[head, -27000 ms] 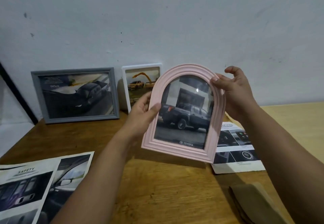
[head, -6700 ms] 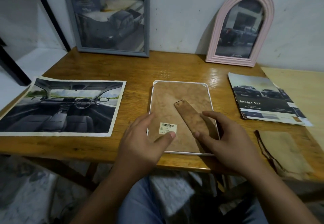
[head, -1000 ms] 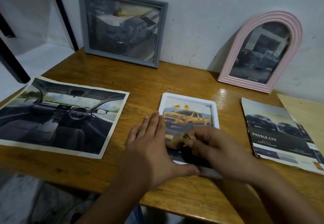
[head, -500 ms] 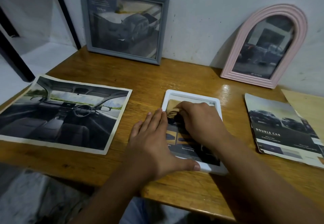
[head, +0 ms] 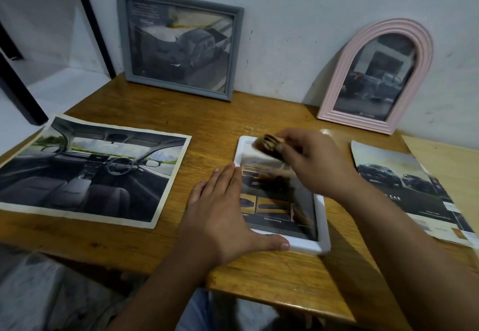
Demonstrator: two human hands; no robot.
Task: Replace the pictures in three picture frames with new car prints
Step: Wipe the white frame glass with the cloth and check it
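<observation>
A white picture frame (head: 323,229) lies face up on the wooden table (head: 212,118), showing a yellow car print under its glass. My left hand (head: 223,216) lies flat against the frame's left edge, thumb along its near rim. My right hand (head: 316,164) holds a bunched brown cloth (head: 268,144) on the frame's far left corner. A grey frame (head: 178,45) and a pink arched frame (head: 375,76) lean upright against the wall, each with a dark pickup print.
A large car-interior print (head: 88,170) lies flat at the left. A car brochure (head: 409,188) lies at the right, partly over a tan board (head: 445,159). A black bar (head: 93,19) leans at the far left. The table's near edge runs just below my left hand.
My right hand has carried the cloth from the near part of the glass up to the frame's far edge. My left hand has stayed on the frame's left side.
</observation>
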